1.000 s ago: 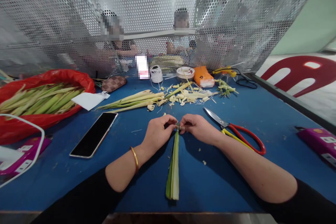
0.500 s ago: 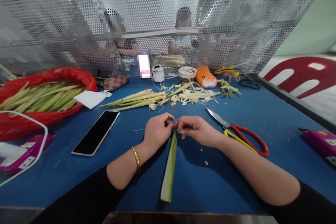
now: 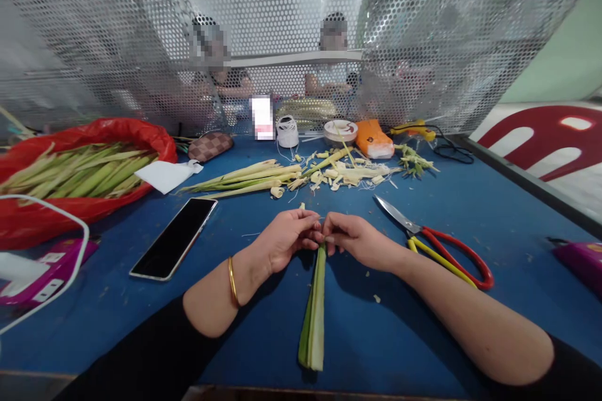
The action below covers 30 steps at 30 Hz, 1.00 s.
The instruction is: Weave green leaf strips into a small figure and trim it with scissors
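Observation:
In the middle of the blue table, a long green and pale-cream folded leaf stalk (image 3: 316, 319) points toward me. My left hand (image 3: 288, 237), with a gold bangle at its wrist, is closed around the stalk's far end, and a small pale tip shows beyond the fingers. Meeting it there, my right hand (image 3: 350, 233) pinches at the same end, fingertips against the left ones. A fine pale thread seems to lie between the fingertips, but the fingers hide most of it. Right of my right hand lie scissors (image 3: 423, 232) with one red and one yellow handle.
A red bag (image 3: 162, 138) of green stalks stands left, near a phone (image 3: 174, 238) and a purple power strip (image 3: 51, 263). Behind my hands lie cut stalks (image 3: 244, 177), scraps, a white thread spool (image 3: 287, 133), tape (image 3: 340, 131) and an orange packet (image 3: 374, 138). Two people sit beyond the mesh screen.
The left hand has rolled so its inner wrist faces up more. The stalk has turned, showing another side, and its near end has shifted slightly right. Both hands still hold its far end.

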{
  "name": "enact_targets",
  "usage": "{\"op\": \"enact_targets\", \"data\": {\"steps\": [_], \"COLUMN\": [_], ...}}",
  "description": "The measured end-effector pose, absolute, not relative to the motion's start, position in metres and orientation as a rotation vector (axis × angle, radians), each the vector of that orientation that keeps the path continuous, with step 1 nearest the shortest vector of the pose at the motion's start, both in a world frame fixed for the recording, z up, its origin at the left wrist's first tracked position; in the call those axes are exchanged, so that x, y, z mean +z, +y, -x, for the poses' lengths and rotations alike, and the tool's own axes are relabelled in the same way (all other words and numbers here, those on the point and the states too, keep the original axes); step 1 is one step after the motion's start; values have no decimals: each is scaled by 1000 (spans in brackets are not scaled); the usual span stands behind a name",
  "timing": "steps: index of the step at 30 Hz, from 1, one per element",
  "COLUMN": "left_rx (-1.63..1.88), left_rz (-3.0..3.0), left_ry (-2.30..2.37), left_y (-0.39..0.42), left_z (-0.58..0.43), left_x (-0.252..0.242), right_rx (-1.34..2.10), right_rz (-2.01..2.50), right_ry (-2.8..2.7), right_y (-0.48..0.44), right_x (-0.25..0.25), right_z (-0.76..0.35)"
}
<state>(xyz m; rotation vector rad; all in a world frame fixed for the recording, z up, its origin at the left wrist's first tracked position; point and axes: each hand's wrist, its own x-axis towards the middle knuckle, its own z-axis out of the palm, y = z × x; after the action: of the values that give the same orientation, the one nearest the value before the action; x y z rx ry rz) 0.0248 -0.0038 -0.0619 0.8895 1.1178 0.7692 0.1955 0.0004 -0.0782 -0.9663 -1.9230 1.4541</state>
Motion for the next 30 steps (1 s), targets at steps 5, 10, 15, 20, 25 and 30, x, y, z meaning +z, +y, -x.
{"op": "enact_targets", "data": {"steps": [5,10,15,20,25,30], "left_rx": [762,735,331,220,522,724], "left_rz": [-1389,-2032,-2266,-2216,-1600,-959], "left_ry": [1138,1283,1210,1127,1198,1115], "left_y": [0,6,3,4,8,4], "left_z": [-23,-15,-2,4,-1,-13], "left_x": [-67,-67,-52,-45,-56,-64], "right_rx": [1508,1483,1480,1502,1531,1516], "right_rz": [1002,975,1003,1006,1009,984], "right_ry": [-1878,-1890,-1900,-1881,-1855,-1825], "right_y": [2,2,2,2,1,4], "right_x": [-81,-83,-84,-82,-81,-84], "right_z": [-196,-195,-195,-194,-193,-194]}}
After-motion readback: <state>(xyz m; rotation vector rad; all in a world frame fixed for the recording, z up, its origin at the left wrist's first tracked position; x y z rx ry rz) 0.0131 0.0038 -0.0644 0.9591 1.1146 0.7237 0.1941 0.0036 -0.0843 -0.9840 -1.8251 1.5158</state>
